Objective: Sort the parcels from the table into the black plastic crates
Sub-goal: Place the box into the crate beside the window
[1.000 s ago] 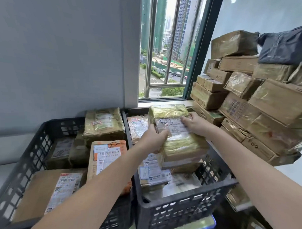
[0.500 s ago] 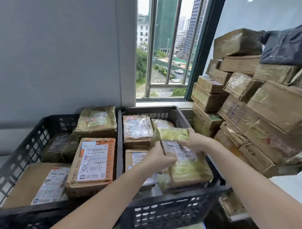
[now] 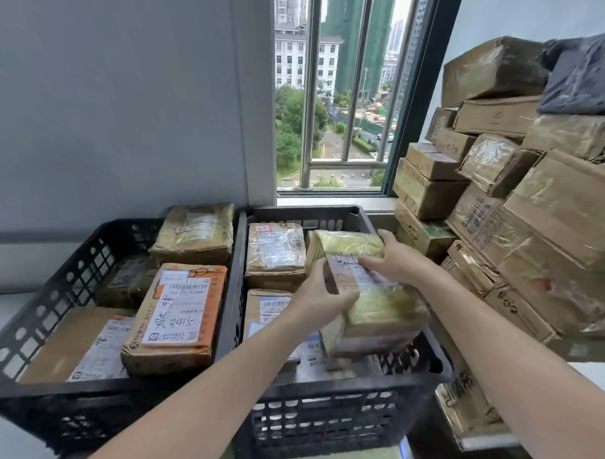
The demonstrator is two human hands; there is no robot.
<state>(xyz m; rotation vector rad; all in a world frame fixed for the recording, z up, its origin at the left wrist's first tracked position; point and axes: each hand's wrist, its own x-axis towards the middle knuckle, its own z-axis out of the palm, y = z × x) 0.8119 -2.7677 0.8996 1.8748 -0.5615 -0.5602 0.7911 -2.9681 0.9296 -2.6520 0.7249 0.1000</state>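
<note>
Two black plastic crates stand side by side: the left crate (image 3: 52, 282) and the right crate (image 3: 337, 393), both holding several taped parcels. A long parcel wrapped in yellowish tape (image 3: 375, 305) lies on the right side of the right crate, on top of other parcels. My left hand (image 3: 320, 294) grips its left edge with the fingers curled round it. My right hand (image 3: 394, 257) lies on its white label near the far end, fingers spread over the top. An orange-edged parcel (image 3: 180, 312) sits in the left crate.
A tall, uneven stack of brown cardboard parcels (image 3: 519, 201) fills the table on the right, with a dark bag (image 3: 580, 78) on top. A barred window (image 3: 337, 90) is behind the crates, and a grey wall to the left.
Both hands have lowered the yellowish parcel from above the right crate down onto the parcels inside it. The view has tipped down slightly.
</note>
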